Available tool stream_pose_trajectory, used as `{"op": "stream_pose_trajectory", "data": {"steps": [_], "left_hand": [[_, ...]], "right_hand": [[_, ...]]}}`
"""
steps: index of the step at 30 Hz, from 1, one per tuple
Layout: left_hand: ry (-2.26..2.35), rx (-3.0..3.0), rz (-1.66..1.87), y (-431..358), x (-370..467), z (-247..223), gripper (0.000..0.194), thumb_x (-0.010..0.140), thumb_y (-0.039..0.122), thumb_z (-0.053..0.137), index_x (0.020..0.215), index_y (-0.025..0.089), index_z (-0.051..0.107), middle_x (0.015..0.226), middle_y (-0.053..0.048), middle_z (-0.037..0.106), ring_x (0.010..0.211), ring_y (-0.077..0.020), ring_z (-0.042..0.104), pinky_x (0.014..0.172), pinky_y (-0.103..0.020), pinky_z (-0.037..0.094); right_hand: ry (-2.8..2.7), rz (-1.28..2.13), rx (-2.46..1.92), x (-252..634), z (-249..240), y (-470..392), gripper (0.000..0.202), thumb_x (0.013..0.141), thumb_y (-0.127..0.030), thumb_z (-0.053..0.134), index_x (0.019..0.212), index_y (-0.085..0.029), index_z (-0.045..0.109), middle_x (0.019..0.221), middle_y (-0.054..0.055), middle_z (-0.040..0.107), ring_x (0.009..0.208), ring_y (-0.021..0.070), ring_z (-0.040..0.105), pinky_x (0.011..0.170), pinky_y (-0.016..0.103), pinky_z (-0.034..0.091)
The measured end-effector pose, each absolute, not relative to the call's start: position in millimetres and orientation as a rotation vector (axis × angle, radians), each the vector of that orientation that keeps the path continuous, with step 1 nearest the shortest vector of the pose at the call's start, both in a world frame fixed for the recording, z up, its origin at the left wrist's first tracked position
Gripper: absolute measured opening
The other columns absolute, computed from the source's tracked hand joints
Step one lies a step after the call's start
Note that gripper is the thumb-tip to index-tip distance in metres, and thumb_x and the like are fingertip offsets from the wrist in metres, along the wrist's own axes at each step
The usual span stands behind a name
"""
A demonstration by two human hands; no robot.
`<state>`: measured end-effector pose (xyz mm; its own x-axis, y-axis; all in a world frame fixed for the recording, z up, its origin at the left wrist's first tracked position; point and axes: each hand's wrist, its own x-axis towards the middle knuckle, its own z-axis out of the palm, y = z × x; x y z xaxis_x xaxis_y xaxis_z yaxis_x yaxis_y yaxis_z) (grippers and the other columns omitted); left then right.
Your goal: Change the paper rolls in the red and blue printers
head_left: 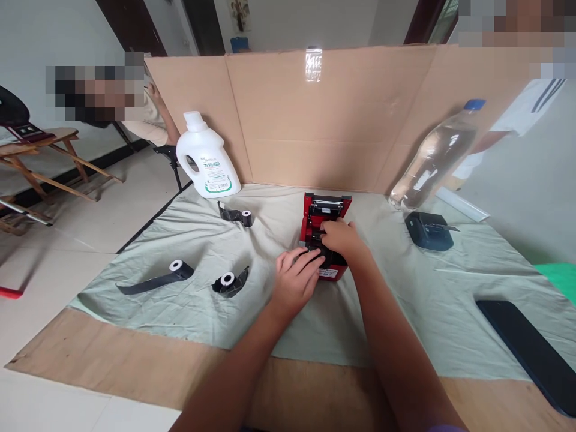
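Note:
A small red and black printer [308, 210] stands on the cloth in the middle, its lid tilted up and a roller showing inside the lid. My left hand [296, 279] is at its near left side, fingers bent over the black part and resting against it. From the right, my right hand [344, 239] reaches into the opening with its fingers curled. What lies under those fingertips is hidden. To the left are three rolls of black strip with white cores: a far roll [246, 218], a near left roll [180, 269] with a long loose tail, and a crumpled roll [228, 281].
A white detergent bottle [209, 159] stands at the back left before a cardboard screen [310, 126]. On the right are a leaning clear water bottle [438, 159], a dark tape dispenser-like object [429, 233] and a black phone-like slab [528, 348]. Two people are beyond the table.

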<state>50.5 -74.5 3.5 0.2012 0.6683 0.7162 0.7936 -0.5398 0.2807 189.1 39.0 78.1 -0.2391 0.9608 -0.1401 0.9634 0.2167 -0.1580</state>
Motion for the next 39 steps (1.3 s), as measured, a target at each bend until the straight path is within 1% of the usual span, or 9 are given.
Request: {"op": "stream_pose_trajectory", "data": {"steps": [5, 10, 13, 15, 18, 22, 29, 33, 39], "left_hand": [[-1.438, -2.309, -1.233, -73.2, 63.4, 5.7, 0.033, 0.099, 0.019, 0.050, 0.120, 0.030, 0.072, 0.123, -0.003, 0.074, 0.117, -0.0228, 0.061, 0.101, -0.043, 0.040], [-1.437, -2.247, -1.227, -73.4, 70.7, 4.9, 0.030, 0.099, 0.020, 0.053, 0.116, 0.033, 0.073, 0.117, -0.002, 0.076, 0.111, -0.0221, 0.064, 0.103, -0.044, 0.038], [-1.431, -2.229, -1.232, -73.3, 69.3, 3.8, 0.030, 0.099, 0.019, 0.052, 0.114, 0.033, 0.074, 0.115, -0.002, 0.077, 0.108, -0.0216, 0.064, 0.101, -0.044, 0.038], [-1.410, -2.219, -1.243, -72.9, 68.1, 2.9, 0.029, 0.099, 0.020, 0.052, 0.113, 0.033, 0.074, 0.114, -0.002, 0.077, 0.107, -0.0212, 0.065, 0.100, -0.043, 0.038], [-1.344, -2.205, -1.259, -73.0, 65.9, 2.5, 0.029, 0.099, 0.019, 0.054, 0.115, 0.033, 0.073, 0.115, -0.001, 0.077, 0.107, -0.0203, 0.065, 0.099, -0.042, 0.038], [-1.321, -2.211, -1.244, -75.2, 62.2, 5.7, 0.029, 0.099, 0.019, 0.055, 0.116, 0.033, 0.072, 0.114, -0.001, 0.076, 0.107, -0.0199, 0.065, 0.100, -0.042, 0.039], [-1.284, -2.197, -1.252, -77.8, 63.1, 7.6, 0.029, 0.097, 0.017, 0.055, 0.114, 0.032, 0.073, 0.112, -0.002, 0.076, 0.106, -0.0200, 0.065, 0.100, -0.042, 0.040], [-1.408, -2.190, -1.225, -74.5, 64.3, 4.5, 0.032, 0.098, 0.027, 0.058, 0.128, 0.033, 0.067, 0.128, -0.005, 0.071, 0.114, -0.0243, 0.063, 0.102, -0.045, 0.043], [-1.548, -2.244, -1.344, -64.7, 58.4, -0.5, 0.058, 0.096, 0.040, 0.061, 0.148, 0.017, 0.047, 0.134, -0.013, 0.066, 0.131, -0.0288, 0.056, 0.111, -0.046, 0.047]], "right_hand": [[2.606, -0.731, 2.031, 205.4, 92.9, 38.7, 0.017, 0.082, -0.017, 0.052, 0.084, -0.020, 0.069, 0.094, 0.006, 0.074, 0.093, 0.0237, 0.062, 0.084, 0.037, 0.043], [2.663, -0.809, 2.401, 233.0, 110.9, 42.7, 0.023, 0.080, -0.028, 0.050, 0.058, -0.021, 0.054, 0.059, 0.001, 0.054, 0.065, 0.0174, 0.051, 0.068, 0.032, 0.041], [2.709, -0.601, 2.848, 239.1, 105.3, 53.5, 0.011, 0.079, -0.027, 0.051, 0.076, -0.021, 0.060, 0.082, 0.006, 0.066, 0.084, 0.0228, 0.057, 0.083, 0.037, 0.044], [2.781, -0.853, 2.951, 238.5, 97.1, 61.7, 0.020, 0.078, -0.027, 0.050, 0.093, -0.020, 0.062, 0.099, 0.008, 0.069, 0.095, 0.0240, 0.059, 0.087, 0.038, 0.045], [2.754, -1.492, 2.844, 235.8, 85.5, 66.5, 0.024, 0.079, -0.034, 0.048, 0.094, -0.021, 0.062, 0.096, 0.006, 0.068, 0.091, 0.0222, 0.062, 0.081, 0.036, 0.048], [2.845, -1.602, 2.740, 236.3, 69.1, 50.2, 0.018, 0.075, -0.039, 0.055, 0.077, -0.021, 0.058, 0.080, 0.002, 0.063, 0.085, 0.0208, 0.060, 0.080, 0.036, 0.049], [2.908, -2.055, 2.461, 241.5, 18.9, 16.1, 0.049, 0.073, -0.031, 0.058, 0.121, -0.025, 0.055, 0.134, 0.009, 0.061, 0.124, 0.0255, 0.058, 0.099, 0.042, 0.051], [2.990, -2.253, 2.273, 238.2, -3.9, 15.7, 0.053, 0.082, -0.037, 0.052, 0.133, -0.025, 0.052, 0.143, 0.009, 0.059, 0.133, 0.0244, 0.054, 0.113, 0.044, 0.044], [2.827, -2.557, 2.206, 235.9, -15.6, 16.8, 0.060, 0.084, -0.041, 0.054, 0.141, -0.025, 0.049, 0.148, 0.008, 0.056, 0.139, 0.0253, 0.051, 0.117, 0.045, 0.040]]}}
